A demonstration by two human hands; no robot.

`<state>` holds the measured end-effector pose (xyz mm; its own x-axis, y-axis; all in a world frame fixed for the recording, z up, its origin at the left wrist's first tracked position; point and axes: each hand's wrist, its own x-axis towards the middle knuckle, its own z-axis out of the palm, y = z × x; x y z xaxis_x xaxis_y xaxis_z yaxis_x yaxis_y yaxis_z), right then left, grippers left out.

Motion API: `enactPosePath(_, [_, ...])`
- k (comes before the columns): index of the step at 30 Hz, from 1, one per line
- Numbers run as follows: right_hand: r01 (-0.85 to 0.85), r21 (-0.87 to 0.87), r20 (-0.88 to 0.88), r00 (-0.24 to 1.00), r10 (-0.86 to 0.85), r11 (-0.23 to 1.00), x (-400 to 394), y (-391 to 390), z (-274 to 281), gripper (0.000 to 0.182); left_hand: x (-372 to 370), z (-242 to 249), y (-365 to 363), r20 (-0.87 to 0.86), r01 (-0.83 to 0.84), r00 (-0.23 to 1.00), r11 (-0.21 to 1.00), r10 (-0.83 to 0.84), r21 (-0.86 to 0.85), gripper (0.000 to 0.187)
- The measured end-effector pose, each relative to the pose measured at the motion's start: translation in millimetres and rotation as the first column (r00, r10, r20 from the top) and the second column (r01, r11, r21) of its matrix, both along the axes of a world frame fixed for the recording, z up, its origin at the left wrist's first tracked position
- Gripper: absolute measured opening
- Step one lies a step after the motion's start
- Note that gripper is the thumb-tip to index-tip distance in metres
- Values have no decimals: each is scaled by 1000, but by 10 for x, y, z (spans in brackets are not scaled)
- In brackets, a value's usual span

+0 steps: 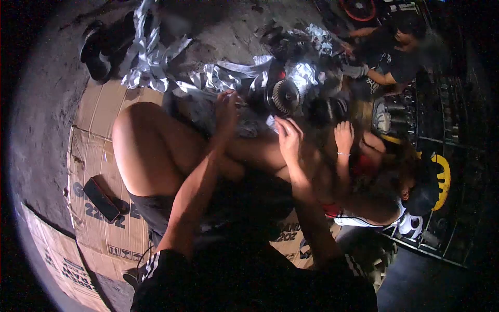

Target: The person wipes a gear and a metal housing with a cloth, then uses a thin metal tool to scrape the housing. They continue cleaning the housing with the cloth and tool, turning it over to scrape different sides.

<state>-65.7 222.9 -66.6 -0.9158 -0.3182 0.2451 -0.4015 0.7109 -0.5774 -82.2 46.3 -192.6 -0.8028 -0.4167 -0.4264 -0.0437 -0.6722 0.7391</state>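
My left hand [226,110] is raised in front of my crossed legs, fingers closed in a pinch. What it holds, if anything, is too small to make out. My right hand [290,136] pinches a small white scrap [271,123] of cloth or plastic between thumb and fingers. Just beyond that hand is a round metal gear [285,96] with a toothed rim. Crumpled silvery-white strips [221,75] lie on the ground past my left hand, and more white material [303,77] is bunched behind the gear.
I sit on flattened cardboard [99,156], with a dark phone-like object [102,200] on it at left. Dark shoes [96,52] are at upper left. A co-worker's hand [343,137] is close on my right; another person [395,54] works at upper right, by a metal rack [442,135].
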Motion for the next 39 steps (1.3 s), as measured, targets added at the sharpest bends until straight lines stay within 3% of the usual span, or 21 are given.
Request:
enactPosePath(2, [42,53,-54,998,-39,998,-48,145,-14,14,68,111,-31,18,-16,1000,1000,16,6,19])
enactPosePath(4, [70,118,-68,996,-62,991,-64,240,-12,14,58,159,8,10,38,999,983,-37,-180,21])
enactPosePath(6, [240,6,-114,965,-237,971,-18,294,4,11,22,136,47,52,49,998,983,-40,-178,22])
enactPosePath(8, [280,-99,-52,957,-286,955,-40,532,-190,14,-39,-74,112,93,71,994,980,-55,-185,22])
enactPosePath(10, [308,-32,-69,948,-310,951,-25,646,-189,21,-57,-301,159,54,79,997,840,-59,-536,26])
enactPosePath(12, [301,-81,-34,952,-304,950,-38,796,-250,24,-12,-203,159,30,151,987,837,-159,-526,27])
enactPosePath(14, [374,-180,271,908,-319,910,-141,1062,-468,21,24,-107,174,2,213,969,826,-249,-522,29])
enactPosePath(15, [439,-315,399,866,-302,841,-188,1019,-437,20,42,-85,193,-11,311,943,897,-331,-315,30])
enactPosePath(16, [439,-322,397,867,-301,839,-226,972,-411,20,62,-63,213,-43,401,913,911,-406,-93,31])
enactPosePath(17, [540,-395,537,792,-290,743,-253,922,-391,22,96,-43,241,-44,401,912,911,-407,-98,31])
enactPosePath(19, [643,-504,711,688,-146,576,-311,762,-343,24,154,49,269,10,444,882,822,-472,-358,29])
enactPosePath(20, [635,-474,706,688,-167,610,-324,656,-303,21,161,58,274,8,440,883,821,-469,-364,29])
enactPosePath(22, [640,-506,719,683,-128,578,-327,532,-380,19,184,60,240,224,632,768,655,-600,-414,29])
enactPosePath(23, [637,-511,720,684,-117,577,-335,494,-392,19,211,71,261,229,628,772,655,-593,-420,29])
enactPosePath(25, [717,-384,712,631,-308,582,-345,394,-368,23,301,382,293,490,740,669,445,-558,-504,29])
enactPosePath(26, [712,-390,713,635,-299,584,-368,361,-368,23,380,408,263,493,736,674,447,-550,-509,29])
enactPosePath(28, [747,-428,781,589,-208,508,-382,370,-358,29,529,318,277,298,506,744,212,-598,-836,30])
enactPosePath(32, [752,-467,797,586,-147,465,-439,339,-268,29,490,-97,457,309,529,725,210,-616,-822,30])
enactPosePath(34, [761,-493,796,590,-133,422,-491,287,-269,28,516,-128,498,202,481,769,341,-607,-808,32])
enactPosePath(39, [609,-583,772,621,133,537,-685,-226,72,33,512,-152,490,241,533,731,314,-638,-785,33])
